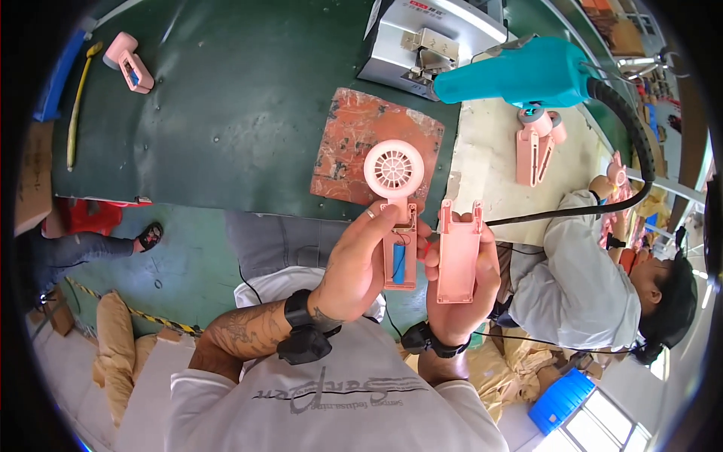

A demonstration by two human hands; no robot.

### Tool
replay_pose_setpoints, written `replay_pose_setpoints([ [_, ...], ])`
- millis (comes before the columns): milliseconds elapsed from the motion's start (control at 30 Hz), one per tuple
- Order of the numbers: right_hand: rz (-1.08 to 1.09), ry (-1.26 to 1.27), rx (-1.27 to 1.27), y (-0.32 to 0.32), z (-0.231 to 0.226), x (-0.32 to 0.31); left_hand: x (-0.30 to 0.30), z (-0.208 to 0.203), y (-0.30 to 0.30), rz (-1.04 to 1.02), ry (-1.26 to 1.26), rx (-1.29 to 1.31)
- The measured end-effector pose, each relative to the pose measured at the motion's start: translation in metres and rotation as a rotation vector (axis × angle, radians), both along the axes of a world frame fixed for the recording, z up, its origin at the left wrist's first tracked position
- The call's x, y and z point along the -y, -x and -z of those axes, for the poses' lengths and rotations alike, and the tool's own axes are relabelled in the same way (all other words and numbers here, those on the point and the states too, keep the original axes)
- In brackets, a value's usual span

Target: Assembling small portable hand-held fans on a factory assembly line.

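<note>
My left hand (357, 260) is closed around the opened handle of a pink handheld fan (394, 170). Its round grille head points away from me over a worn red mat. Inside the handle lies a blue cylindrical battery (398, 262) with thin wires. In my right hand (461, 301) is a pink handle cover (459, 256), a long shell with two prongs at its far end. The cover is held beside the fan handle, a little apart from it. Some right fingertips are hidden behind the two parts.
A teal electric screwdriver (520, 73) hangs at the upper right beside a silver screw-feeding machine (422, 49). More pink fan parts (533, 147) lie on the pale sheet; another (129, 64) lies far left near a yellow stick (77, 105). A co-worker (584, 264) sits at right.
</note>
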State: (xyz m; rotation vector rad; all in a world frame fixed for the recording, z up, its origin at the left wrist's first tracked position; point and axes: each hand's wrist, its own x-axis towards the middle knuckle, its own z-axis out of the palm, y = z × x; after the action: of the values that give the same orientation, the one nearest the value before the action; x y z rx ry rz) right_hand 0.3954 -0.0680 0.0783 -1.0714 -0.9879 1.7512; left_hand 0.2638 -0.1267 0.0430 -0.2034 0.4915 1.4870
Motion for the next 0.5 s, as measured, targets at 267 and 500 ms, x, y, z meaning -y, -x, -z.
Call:
replay_pose_setpoints([
  [267,0.038,-0.097,-0.154,-0.007,-0.002,0.012,0.004,0.005,0.003,-0.065,-0.053,-0.060],
  [500,-0.050,-0.333,-0.027,-0.026,0.001,0.010,0.012,0.001,-0.006,0.017,-0.164,-0.369],
])
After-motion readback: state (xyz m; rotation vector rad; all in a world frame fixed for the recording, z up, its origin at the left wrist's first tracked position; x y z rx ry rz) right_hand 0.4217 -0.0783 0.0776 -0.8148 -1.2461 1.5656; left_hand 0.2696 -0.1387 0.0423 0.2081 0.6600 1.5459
